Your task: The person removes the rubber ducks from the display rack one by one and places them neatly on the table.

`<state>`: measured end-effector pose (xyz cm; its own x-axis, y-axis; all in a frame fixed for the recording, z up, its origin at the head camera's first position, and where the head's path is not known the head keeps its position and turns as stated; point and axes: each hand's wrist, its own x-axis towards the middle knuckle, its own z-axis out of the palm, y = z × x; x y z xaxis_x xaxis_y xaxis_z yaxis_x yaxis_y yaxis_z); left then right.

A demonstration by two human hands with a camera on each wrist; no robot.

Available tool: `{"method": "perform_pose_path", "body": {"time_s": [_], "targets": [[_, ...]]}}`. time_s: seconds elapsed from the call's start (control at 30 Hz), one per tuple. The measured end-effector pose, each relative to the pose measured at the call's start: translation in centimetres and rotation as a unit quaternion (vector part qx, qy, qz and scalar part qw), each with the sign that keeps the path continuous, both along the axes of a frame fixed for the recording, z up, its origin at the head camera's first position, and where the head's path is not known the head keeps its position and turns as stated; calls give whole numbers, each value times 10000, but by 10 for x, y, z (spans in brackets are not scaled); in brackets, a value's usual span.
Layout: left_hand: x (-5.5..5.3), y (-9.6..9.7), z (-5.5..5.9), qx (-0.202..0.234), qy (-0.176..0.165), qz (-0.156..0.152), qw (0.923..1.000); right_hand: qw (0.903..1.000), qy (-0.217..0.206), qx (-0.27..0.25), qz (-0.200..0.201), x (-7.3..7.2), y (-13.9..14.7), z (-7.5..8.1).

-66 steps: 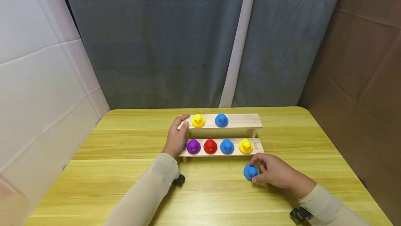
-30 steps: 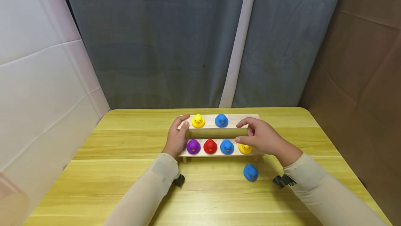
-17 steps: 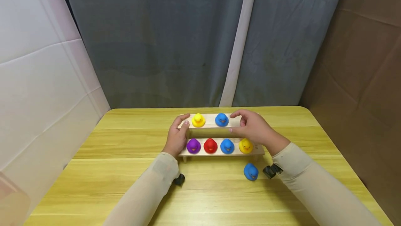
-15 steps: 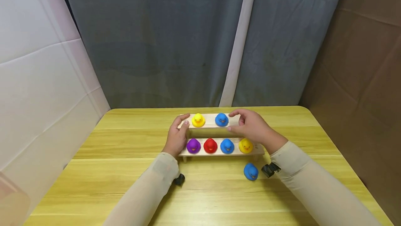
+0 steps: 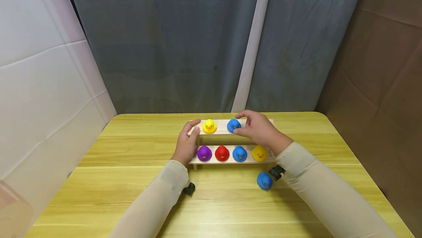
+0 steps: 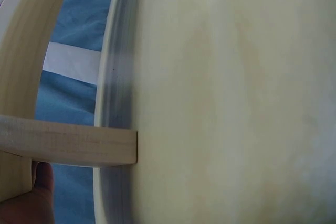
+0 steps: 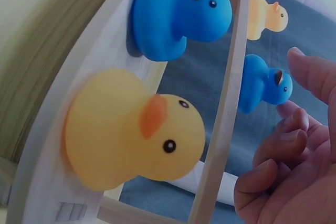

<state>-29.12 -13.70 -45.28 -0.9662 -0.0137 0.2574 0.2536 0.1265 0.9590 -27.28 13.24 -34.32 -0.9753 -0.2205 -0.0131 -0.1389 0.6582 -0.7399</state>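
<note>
A two-level wooden rack [image 5: 221, 125] stands on the table. My left hand [image 5: 186, 143] grips the left end of its upper shelf, thumb at the front and index finger along the back. Beside that hand sits a yellow duck [image 5: 209, 126]. My right hand [image 5: 258, 129] is at the blue duck [image 7: 260, 85] on the upper shelf, thumb in front and index finger behind. In the right wrist view, the thumb stands apart from this duck, while a finger comes close to its head; contact is unclear.
On the lower shelf sit a purple duck [image 5: 204, 153], a red duck [image 5: 222, 153], a blue duck [image 5: 240, 154] and a yellow duck [image 5: 259, 153]. Another blue duck [image 5: 265, 181] lies on the table [image 5: 224, 208], below the right wrist camera [image 5: 277, 172].
My right hand let go of the blue duck on the table, rose over the lower shelf and moved left to the upper blue duck. The left hand kept its place.
</note>
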Motion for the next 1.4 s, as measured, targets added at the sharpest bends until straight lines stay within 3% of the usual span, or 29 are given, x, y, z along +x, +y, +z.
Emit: {"method": "perform_pose_path", "body": {"time_s": [0.2,0.67,1.1,1.4], "targets": [[1,0,0,23,0,-25,10000,9996,-191,153,-163,-1,-5,-1],[-1,3,-2,-57,2,20,10000,9989,-49,459,-43,-6,-6,-3],[-1,4,-1,11,0,-17,10000,9990,-202,378,-154,1,-5,2],[-2,2,-1,-88,2,39,10000,9993,-42,366,-43,6,3,6]]}}
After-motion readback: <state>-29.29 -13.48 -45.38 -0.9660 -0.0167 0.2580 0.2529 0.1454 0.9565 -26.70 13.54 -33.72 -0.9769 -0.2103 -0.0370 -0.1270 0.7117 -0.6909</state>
